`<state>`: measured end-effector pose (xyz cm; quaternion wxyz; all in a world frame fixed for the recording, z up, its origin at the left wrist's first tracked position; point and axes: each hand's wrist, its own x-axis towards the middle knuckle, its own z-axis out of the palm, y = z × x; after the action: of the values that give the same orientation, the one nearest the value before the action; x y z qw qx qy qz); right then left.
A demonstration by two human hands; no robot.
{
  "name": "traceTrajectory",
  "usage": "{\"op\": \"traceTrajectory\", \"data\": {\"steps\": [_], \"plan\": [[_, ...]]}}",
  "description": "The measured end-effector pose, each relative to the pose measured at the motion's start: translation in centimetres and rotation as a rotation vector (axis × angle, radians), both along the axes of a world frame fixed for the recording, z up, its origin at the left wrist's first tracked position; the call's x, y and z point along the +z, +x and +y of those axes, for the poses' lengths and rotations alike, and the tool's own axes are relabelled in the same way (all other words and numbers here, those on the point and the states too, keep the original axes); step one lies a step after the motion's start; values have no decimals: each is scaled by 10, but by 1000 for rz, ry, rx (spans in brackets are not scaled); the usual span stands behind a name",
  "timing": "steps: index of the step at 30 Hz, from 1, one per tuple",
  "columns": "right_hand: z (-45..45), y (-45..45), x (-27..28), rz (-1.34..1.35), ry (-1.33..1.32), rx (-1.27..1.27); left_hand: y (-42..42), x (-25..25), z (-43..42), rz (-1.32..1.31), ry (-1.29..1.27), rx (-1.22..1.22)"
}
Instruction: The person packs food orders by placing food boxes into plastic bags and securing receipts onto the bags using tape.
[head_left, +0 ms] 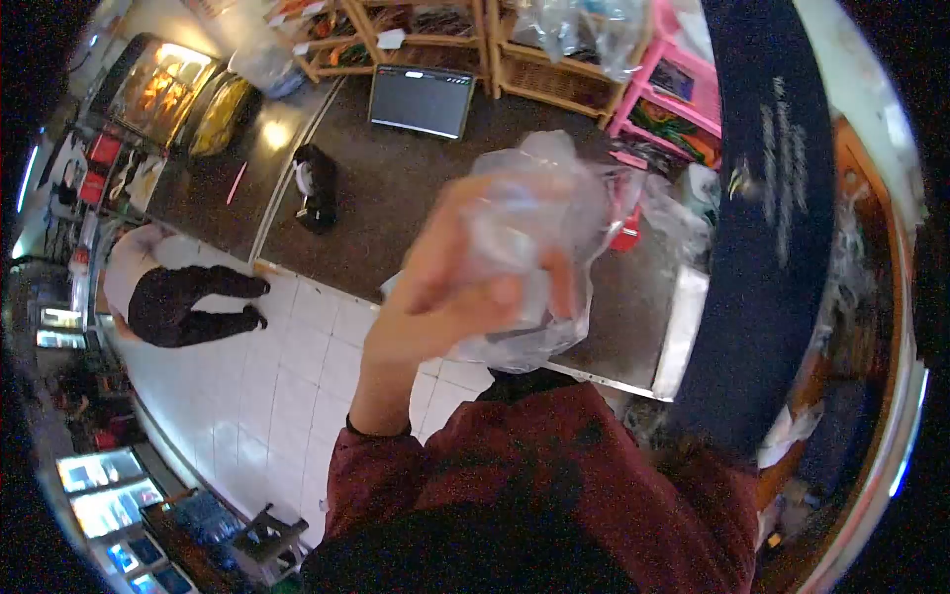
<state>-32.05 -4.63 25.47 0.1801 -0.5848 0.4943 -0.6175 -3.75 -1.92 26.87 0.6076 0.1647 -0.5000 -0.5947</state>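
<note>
My left hand (455,267) is raised in the middle of the view, blurred by motion. Its fingers curl around a crumpled clear plastic bag (544,342), with the thumb lying across the front. The bag bulges above and below the hand, and I cannot make out whether anything is inside. One fingertip shows against the plastic at the right of the grip. Behind the bag lies a dark counter (396,208). My right hand does not show.
On the counter are a flat screen (421,102) and a black object (316,188). Wooden racks (554,84) and a pink shelf (683,89) stand behind. A dark printed panel (762,228) rises at right. Another person (188,297) is at left on white tiles.
</note>
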Motion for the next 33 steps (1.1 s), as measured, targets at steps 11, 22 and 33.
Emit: {"op": "traceTrajectory", "data": {"steps": [11,22,33], "plan": [[11,127,-153,-632,1364,1267,52,-169,51,289,516,812],[12,-5,-286,-703,1126,458,20,-222,95,-839,188,421],[57,-10,-296,-372,945,358,-72,-51,76,-1189,-481,187]]}}
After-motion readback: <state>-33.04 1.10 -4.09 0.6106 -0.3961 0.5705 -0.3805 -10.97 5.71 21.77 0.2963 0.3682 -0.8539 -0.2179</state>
